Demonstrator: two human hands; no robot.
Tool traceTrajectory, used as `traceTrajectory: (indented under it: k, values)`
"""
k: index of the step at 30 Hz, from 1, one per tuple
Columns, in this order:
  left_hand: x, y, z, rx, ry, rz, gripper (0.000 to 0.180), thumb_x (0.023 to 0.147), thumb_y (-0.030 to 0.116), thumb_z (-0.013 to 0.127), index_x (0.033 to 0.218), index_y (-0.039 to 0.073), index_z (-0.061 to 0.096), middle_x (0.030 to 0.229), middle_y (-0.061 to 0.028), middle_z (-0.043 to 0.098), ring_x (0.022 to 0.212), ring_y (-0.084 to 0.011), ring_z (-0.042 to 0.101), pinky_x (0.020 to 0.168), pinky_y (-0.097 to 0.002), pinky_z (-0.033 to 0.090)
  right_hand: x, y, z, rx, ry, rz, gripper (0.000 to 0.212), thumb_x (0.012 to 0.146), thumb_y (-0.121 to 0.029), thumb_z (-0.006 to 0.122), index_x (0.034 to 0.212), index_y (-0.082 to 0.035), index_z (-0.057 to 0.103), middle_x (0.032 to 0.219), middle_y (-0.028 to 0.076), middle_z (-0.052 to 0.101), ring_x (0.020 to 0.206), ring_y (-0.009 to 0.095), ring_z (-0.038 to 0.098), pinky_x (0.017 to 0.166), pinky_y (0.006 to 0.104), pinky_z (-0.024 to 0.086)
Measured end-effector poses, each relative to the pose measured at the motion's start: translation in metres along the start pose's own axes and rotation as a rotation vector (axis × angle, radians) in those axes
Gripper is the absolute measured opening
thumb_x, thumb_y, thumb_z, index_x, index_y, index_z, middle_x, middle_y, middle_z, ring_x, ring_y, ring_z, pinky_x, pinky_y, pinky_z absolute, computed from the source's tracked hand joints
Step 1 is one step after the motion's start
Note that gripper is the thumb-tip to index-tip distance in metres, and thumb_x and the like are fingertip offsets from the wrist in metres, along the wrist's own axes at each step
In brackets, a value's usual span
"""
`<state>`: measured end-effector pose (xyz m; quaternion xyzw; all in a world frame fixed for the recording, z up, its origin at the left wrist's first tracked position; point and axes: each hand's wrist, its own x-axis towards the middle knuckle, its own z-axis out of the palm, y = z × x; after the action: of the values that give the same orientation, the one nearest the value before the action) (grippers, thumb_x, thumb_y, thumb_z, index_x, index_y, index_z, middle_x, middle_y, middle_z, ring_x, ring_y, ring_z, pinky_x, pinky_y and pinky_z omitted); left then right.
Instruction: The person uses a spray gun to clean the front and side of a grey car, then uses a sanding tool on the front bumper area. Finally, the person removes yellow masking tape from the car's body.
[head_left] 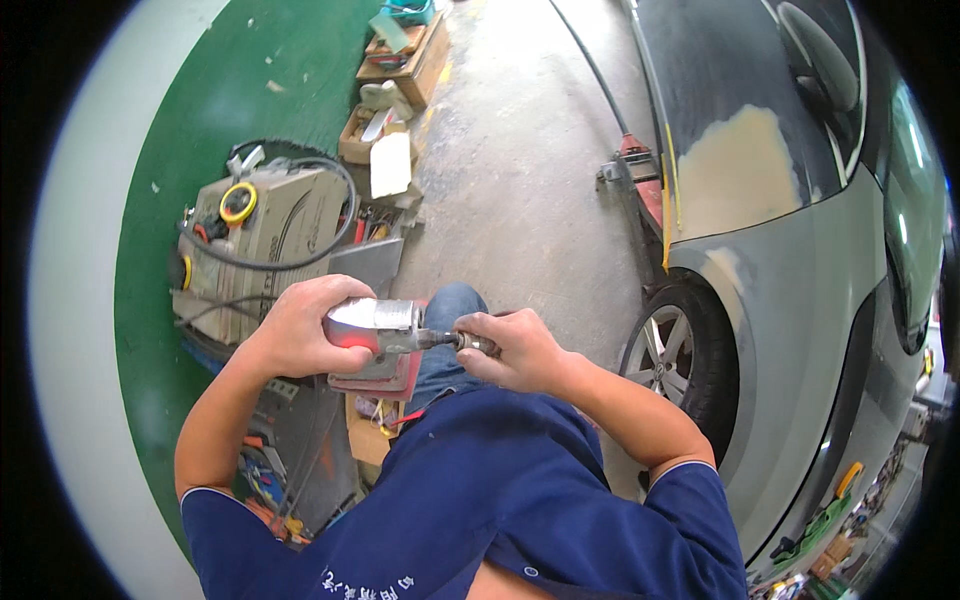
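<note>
In front of my body, my left hand (305, 325) is wrapped round the head of an air sander (385, 325), silver and red, with a squarish reddish pad (390, 383) underneath. The sander's short inlet stem points to the right. My right hand (518, 348) has its fingers closed on a metal hose coupling (476, 343) at the end of that stem. The coupling and stem meet end to end; whether they are locked together I cannot tell. Any hose beyond the coupling is hidden by my right hand.
A grey car (790, 300) with tan filler patches (745, 160) stands close on my right, its wheel (680, 355) near my elbow. A red floor jack (645, 185) sits by it. On the left are a beige machine (280, 220) with a looped cable, cardboard boxes (360, 140) and scattered tools.
</note>
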<state>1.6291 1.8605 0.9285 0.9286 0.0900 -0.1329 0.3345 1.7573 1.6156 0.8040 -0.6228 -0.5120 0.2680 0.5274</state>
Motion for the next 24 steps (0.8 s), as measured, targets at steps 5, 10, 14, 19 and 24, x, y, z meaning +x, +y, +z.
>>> traceTrajectory:
  k: [5, 10, 14, 19, 24]
  values:
    - [0.043, -0.015, -0.019, 0.060, -0.055, 0.057, 0.048, 0.061, 0.030, 0.072, 0.100, 0.002, 0.065, 0.089, -0.0146, 0.065, 0.084, -0.0306, 0.065, 0.077, -0.0372, 0.052, 0.028, 0.017, -0.008, -0.036, 0.078, 0.025, 0.027, 0.083, -0.022, 0.069, 0.104, -0.006, 0.063, 0.067, 0.011, 0.063, 0.057, 0.028, 0.064, 0.054, 0.0355, 0.050]
    - [0.122, -0.052, -0.015, 0.348, -0.227, 0.311, 0.048, 0.060, 0.037, 0.076, 0.095, 0.005, 0.067, 0.089, -0.0147, 0.067, 0.080, -0.0323, 0.066, 0.072, -0.0384, 0.053, 0.038, 0.082, 0.011, -0.172, 0.086, 0.022, 0.029, 0.083, -0.029, 0.069, 0.105, -0.009, 0.065, 0.066, 0.013, 0.064, 0.059, 0.031, 0.065, 0.057, 0.0393, 0.052]
    - [0.148, -0.133, 0.023, 0.014, -0.318, 0.125, 0.045, 0.059, 0.035, 0.078, 0.089, 0.004, 0.068, 0.084, -0.0152, 0.068, 0.076, -0.0314, 0.067, 0.070, -0.0372, 0.054, 0.050, 0.137, 0.047, -0.172, 0.068, 0.133, 0.024, 0.085, -0.029, 0.067, 0.100, -0.009, 0.065, 0.063, 0.013, 0.062, 0.059, 0.032, 0.065, 0.057, 0.0430, 0.052]
    - [0.211, -0.164, 0.070, 0.009, -0.517, 0.228, 0.048, 0.056, 0.040, 0.078, 0.087, 0.004, 0.069, 0.078, -0.0149, 0.068, 0.074, -0.0309, 0.068, 0.068, -0.0377, 0.054, 0.031, 0.161, 0.054, 0.034, 0.075, 0.312, 0.032, 0.092, -0.035, 0.059, 0.105, -0.006, 0.062, 0.063, 0.018, 0.060, 0.059, 0.037, 0.063, 0.056, 0.0460, 0.050]
    - [0.286, -0.136, 0.075, 0.098, -0.634, 0.495, 0.046, 0.055, 0.040, 0.079, 0.086, 0.007, 0.068, 0.072, -0.0109, 0.063, 0.066, -0.0302, 0.065, 0.060, -0.0383, 0.053, 0.017, 0.177, 0.052, 0.109, 0.217, 0.466, 0.040, 0.095, -0.039, 0.054, 0.116, -0.006, 0.061, 0.071, 0.020, 0.064, 0.065, 0.038, 0.064, 0.059, 0.0465, 0.051]
